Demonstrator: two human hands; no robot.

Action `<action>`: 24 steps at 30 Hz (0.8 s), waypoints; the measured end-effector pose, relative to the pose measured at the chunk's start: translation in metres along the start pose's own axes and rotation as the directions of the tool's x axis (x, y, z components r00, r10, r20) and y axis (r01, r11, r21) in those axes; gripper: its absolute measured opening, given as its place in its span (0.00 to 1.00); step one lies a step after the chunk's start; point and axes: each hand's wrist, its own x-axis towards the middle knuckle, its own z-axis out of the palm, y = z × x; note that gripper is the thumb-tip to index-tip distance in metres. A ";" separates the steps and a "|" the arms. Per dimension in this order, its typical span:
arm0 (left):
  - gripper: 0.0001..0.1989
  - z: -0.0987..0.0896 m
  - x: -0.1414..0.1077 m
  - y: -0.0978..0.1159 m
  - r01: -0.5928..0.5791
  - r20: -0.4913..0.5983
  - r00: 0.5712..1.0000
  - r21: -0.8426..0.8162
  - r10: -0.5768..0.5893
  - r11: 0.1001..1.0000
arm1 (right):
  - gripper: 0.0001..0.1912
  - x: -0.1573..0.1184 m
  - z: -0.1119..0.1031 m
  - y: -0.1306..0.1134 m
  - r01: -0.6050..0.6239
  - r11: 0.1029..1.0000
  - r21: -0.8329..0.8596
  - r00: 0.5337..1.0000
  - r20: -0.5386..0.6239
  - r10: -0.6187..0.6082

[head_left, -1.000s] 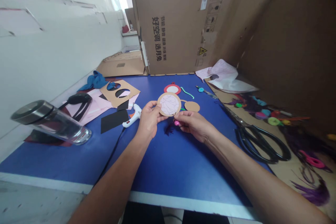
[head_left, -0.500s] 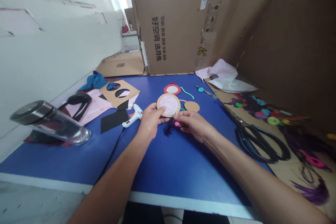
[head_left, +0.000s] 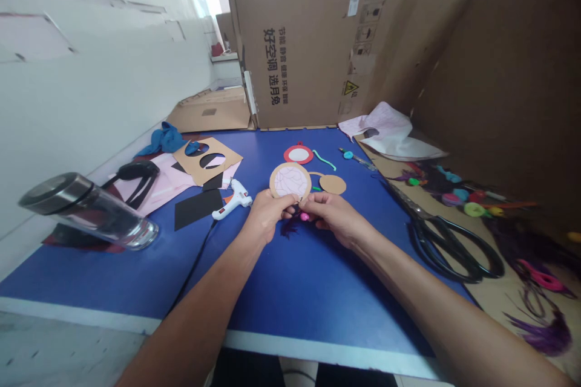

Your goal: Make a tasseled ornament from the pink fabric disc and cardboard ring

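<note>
- Left grip: pinching pink-centred disc at its lower rim, above counter.
- Right grip: pinching beaded tassel at disc's 5 o'clock.
- Step, by judgement: fitting tassel to rim. Next move seems to call for disc steady, fingertips precise.
- From disc: red-rimmed disc 12 o'clock, green strip 2, brown disc 3, glue gun near 9.

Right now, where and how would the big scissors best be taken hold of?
Probably by the black handles, coming from the person's side: the scissors lie with both loops toward the person and the blades pointing away. The right hand, nearer them, is busy at the pink bead.
</note>
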 end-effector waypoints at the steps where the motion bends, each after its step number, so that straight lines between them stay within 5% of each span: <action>1: 0.05 0.000 0.000 0.000 -0.004 -0.002 1.000 0.003 0.004 1.000 | 0.13 0.000 0.000 0.001 0.007 1.000 -0.010 1.000 0.011 -0.006; 16: 0.04 -0.006 0.001 0.007 -0.046 0.005 0.999 0.120 0.046 0.992 | 0.12 0.000 -0.008 -0.003 0.034 0.999 -0.005 0.999 -0.004 -0.034; 24: 0.06 -0.007 0.004 0.002 -0.059 0.009 0.998 0.043 0.058 0.997 | 0.16 -0.004 0.002 -0.004 0.155 0.988 -0.025 0.987 0.055 -0.154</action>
